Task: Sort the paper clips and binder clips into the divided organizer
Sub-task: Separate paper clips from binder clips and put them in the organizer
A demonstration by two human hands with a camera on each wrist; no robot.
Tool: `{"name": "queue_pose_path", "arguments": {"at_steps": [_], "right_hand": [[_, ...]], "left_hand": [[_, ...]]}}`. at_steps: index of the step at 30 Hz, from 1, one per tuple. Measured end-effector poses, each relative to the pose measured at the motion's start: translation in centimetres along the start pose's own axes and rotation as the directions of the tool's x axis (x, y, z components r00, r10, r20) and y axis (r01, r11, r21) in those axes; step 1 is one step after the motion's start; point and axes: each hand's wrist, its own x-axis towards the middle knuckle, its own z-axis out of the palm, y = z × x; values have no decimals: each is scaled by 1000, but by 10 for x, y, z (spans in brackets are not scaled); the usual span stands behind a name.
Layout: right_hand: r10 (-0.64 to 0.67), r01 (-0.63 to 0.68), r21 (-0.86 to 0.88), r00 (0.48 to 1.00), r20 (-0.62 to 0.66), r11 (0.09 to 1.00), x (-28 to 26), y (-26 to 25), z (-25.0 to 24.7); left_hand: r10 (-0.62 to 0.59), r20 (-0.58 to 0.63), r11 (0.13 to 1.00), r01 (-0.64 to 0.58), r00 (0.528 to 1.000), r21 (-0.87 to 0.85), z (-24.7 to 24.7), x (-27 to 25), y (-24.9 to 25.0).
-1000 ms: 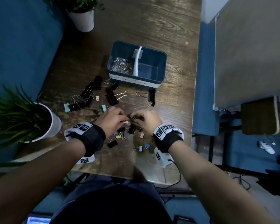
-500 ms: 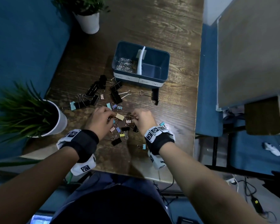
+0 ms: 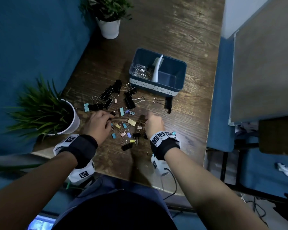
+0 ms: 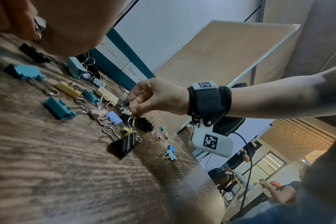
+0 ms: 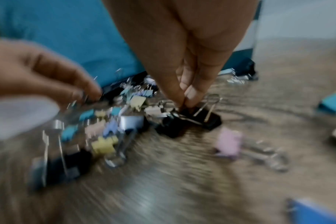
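The blue divided organizer stands at the table's middle. Its left compartment holds silver paper clips; the right one looks bare. Black and coloured binder clips lie scattered in front of it. My left hand is at the pile's left edge, fingers curled, pinching a small black binder clip. My right hand is at the pile's right side and pinches the wire handle of a black binder clip that rests on the table. The right wrist view is blurred.
A potted plant stands close to my left hand, and another at the back. The table edge runs near my wrists. To the right are a blue panel and a board.
My hands were together over the middle of the pile. They have drawn apart, the left going left and the right going right. Coloured clips between them now show.
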Motion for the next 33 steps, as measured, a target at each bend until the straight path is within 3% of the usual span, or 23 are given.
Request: {"name": "queue_pose_path", "arguments": {"at_steps": [2,5,11,14,17,19,25,29,33], "right_hand": [[99,-99,113,995,5,989,5,1,5],[133,-140,203,990,50,969,7,3,10],[-7,-11,207,997,82,978,3,12,2],[-91,121,391,991,-93,913,14,-3,-39],[-153,333,478,914,-376,813,47,-28,-86],[-148,396,471,865,-480,788,74,-40,-108],[-216,311,312,928,-302,898,118,-29,-128],[-165,326,359,896,-412,875,88,10,-120],[-110,169,283,971,-213,944,47,59,-77]], "left_hand": [[-10,12,1000,10,1000,3,0,-1,1],[-6,29,1000,6,1000,-1,-2,-2,6],[9,5,995,-9,1000,-97,-11,14,30],[17,-98,989,-31,995,-144,-20,32,47],[-9,-188,988,-21,982,-156,-29,51,56],[-23,-206,988,-8,978,-151,-32,58,58],[-12,-149,994,-4,989,-110,-30,63,58],[24,-82,991,-34,996,-126,-18,69,60],[47,26,992,-43,999,-117,0,70,69]]}}
